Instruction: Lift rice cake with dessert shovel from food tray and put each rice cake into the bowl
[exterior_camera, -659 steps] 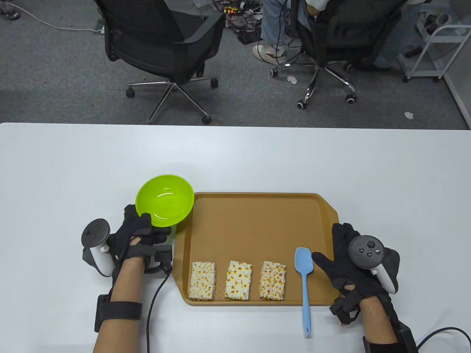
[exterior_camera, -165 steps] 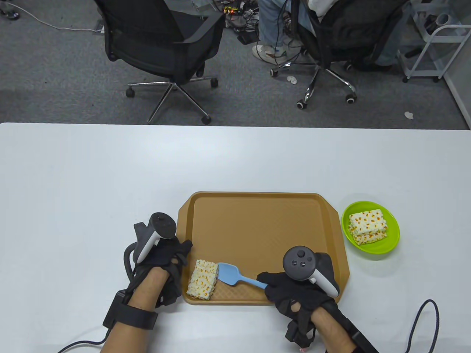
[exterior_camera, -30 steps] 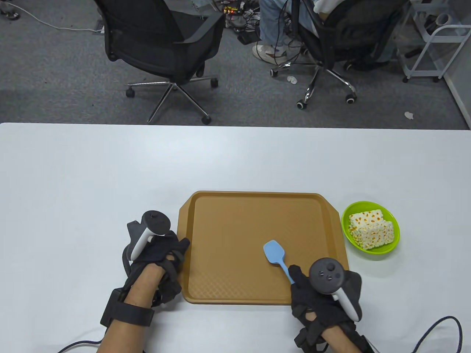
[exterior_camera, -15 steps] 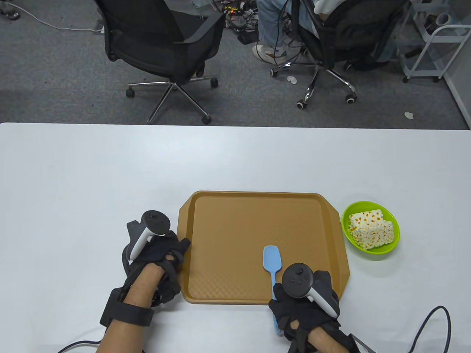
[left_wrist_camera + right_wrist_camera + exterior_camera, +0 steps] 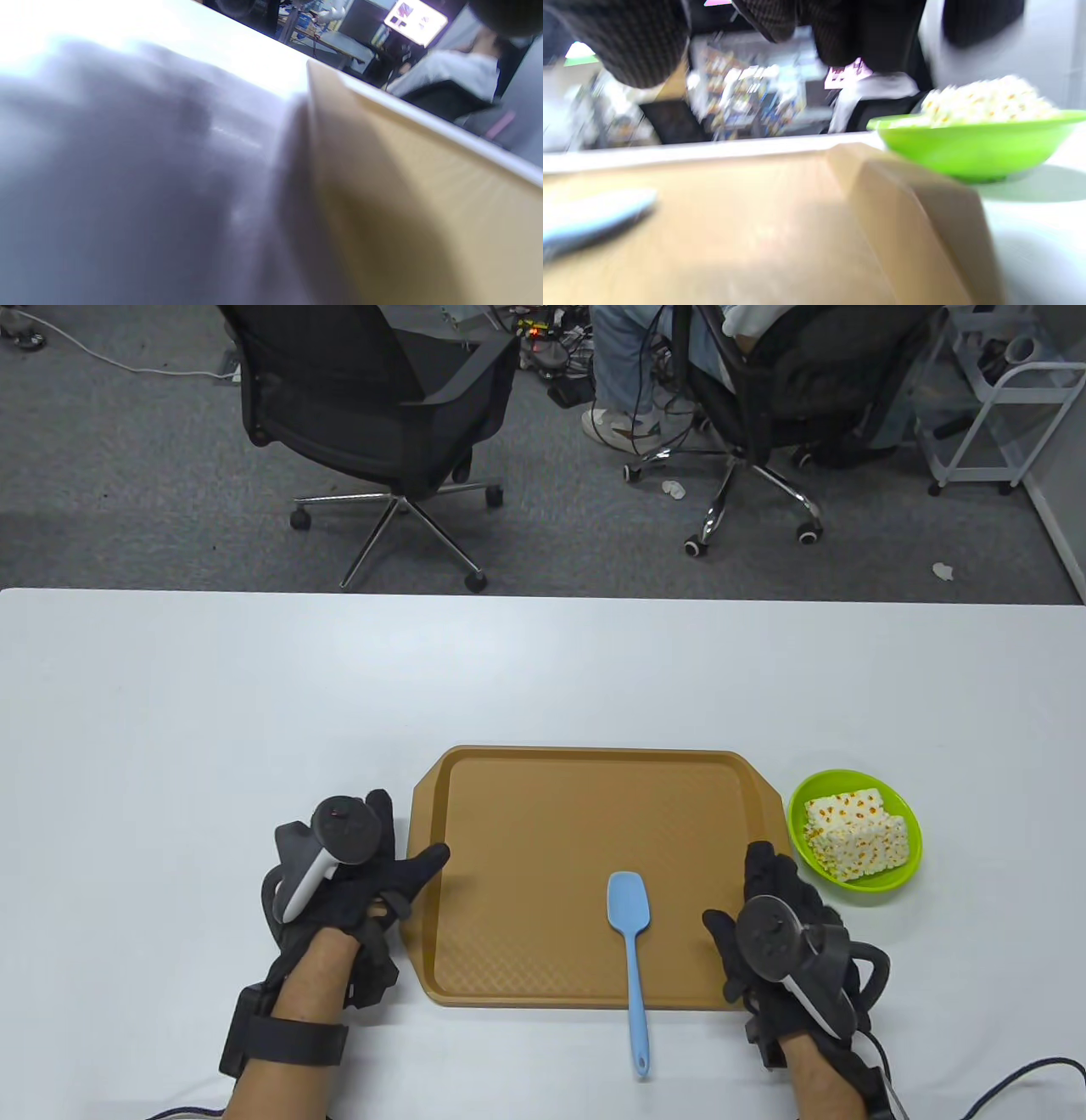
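Observation:
The brown food tray (image 5: 543, 814) (image 5: 424, 203) (image 5: 755, 237) holds no rice cakes. On it lies the blue dessert shovel (image 5: 629, 933) (image 5: 589, 220), blade up the tray, handle reaching over the near rim onto the table. The green bowl (image 5: 899, 881) (image 5: 971, 148) stands just right of the tray with stacked rice cakes (image 5: 855, 831) (image 5: 984, 101) in it. My right hand (image 5: 776, 899) rests open on the tray's right edge, apart from the shovel. At the tray's left edge my left hand (image 5: 399, 865) lies open, fingers spread, thumb over the rim.
White table (image 5: 254, 712) all around the tray. Two office chairs (image 5: 373, 398) and a seated person's legs (image 5: 628, 373) are beyond the far edge. Cables trail from both wrists at the near edge.
My right hand has let go of the shovel and moved right to the tray's edge. The shovel now lies still on the tray. My left hand has spread its fingers.

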`<action>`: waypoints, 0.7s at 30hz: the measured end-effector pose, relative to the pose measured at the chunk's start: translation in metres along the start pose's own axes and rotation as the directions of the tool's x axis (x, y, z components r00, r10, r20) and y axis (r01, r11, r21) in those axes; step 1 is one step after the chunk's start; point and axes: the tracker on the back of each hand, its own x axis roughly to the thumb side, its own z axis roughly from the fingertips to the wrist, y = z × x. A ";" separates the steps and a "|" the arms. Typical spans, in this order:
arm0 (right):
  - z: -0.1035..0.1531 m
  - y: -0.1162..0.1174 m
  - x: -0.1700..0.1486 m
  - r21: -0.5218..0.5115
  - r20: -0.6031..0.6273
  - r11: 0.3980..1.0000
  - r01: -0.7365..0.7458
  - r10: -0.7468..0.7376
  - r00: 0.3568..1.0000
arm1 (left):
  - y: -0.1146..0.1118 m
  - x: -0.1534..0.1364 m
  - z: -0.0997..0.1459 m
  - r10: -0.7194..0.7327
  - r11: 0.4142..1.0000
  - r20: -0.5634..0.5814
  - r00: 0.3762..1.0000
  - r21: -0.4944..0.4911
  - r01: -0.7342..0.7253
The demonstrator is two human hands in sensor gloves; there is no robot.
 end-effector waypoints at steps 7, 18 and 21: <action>-0.004 0.027 0.012 0.242 0.090 0.970 -0.021 -0.001 0.996 | -0.012 0.016 -0.001 -0.151 0.985 0.019 0.988 0.087 0.149; 0.001 0.020 0.012 0.208 0.111 0.978 0.010 -0.033 0.993 | -0.013 0.016 0.001 -0.164 0.984 0.008 0.987 0.073 0.163; 0.001 0.019 0.012 0.201 0.114 0.979 0.016 -0.040 0.993 | -0.013 0.017 0.001 -0.162 0.985 0.010 0.987 0.070 0.161</action>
